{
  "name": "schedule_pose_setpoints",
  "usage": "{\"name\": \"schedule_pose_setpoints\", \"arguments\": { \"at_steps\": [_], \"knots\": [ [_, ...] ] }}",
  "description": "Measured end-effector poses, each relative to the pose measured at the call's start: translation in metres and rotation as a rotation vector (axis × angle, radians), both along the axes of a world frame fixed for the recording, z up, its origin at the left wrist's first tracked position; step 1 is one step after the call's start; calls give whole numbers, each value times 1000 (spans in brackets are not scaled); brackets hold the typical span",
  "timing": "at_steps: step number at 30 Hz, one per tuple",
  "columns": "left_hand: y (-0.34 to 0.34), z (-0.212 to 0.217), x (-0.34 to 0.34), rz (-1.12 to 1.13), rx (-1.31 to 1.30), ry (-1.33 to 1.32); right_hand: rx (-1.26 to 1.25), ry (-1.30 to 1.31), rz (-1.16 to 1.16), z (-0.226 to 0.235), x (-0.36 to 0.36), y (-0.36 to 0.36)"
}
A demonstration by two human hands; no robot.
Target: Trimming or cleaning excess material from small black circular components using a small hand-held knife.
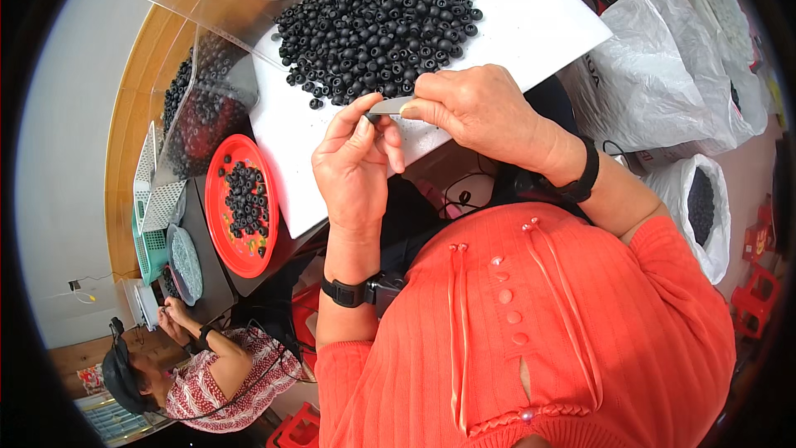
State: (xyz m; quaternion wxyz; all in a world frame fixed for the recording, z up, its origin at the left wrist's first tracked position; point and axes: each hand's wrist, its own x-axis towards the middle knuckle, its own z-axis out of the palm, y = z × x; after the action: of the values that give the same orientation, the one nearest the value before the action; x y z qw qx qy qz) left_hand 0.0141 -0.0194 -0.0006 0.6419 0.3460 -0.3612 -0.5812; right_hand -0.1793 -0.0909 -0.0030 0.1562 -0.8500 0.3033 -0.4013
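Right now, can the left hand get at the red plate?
Likely yes: the red plate sits to the left of the left hand, beside the white board, and nothing visible blocks the way. That hand does hold a small black piece, though.

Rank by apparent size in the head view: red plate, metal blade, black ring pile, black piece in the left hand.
1. Black ring pile
2. Red plate
3. Metal blade, visible part
4. Black piece in the left hand, partly covered

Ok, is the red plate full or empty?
Neither: the red plate is partly filled. Black pieces cluster in its middle, leaving some patterned base and red rim bare.
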Motion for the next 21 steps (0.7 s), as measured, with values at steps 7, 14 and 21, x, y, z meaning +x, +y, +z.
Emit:
{"name": "schedule_pose_setpoints", "arguments": {
  "at_steps": [7, 14, 21],
  "knots": [
    [-1, 2, -2, -7, -12, 10, -22, 9, 3, -1, 1, 2],
    [-1, 4, -4, 24, -7, 10, 180, -146, 63, -2, -4, -4],
    [-2, 4, -5, 24, 1, -26, 51, -92, -3, -1, 1, 1]
  ]
}}
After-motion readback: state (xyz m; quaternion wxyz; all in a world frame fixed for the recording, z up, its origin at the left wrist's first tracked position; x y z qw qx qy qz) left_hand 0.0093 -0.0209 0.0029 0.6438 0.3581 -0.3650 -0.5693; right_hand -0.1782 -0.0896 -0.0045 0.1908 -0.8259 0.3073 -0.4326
